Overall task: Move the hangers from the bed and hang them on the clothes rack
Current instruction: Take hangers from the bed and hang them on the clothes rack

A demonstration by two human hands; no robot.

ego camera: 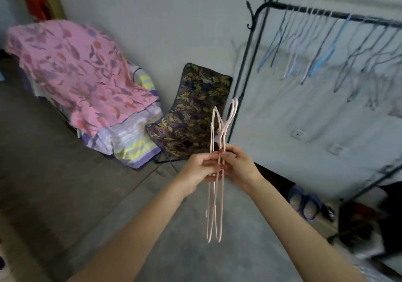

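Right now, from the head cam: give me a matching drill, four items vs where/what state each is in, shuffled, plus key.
Items:
1. pink hangers
2. blue and grey hangers
3. floral pink cloth
4. blue slippers

States:
A. hooked on the black clothes rack
B. on the floor under the rack
C. pinched between left hand and right hand
D. draped over a pile at left

Pairs: 1-C, 2-A, 3-D, 4-B
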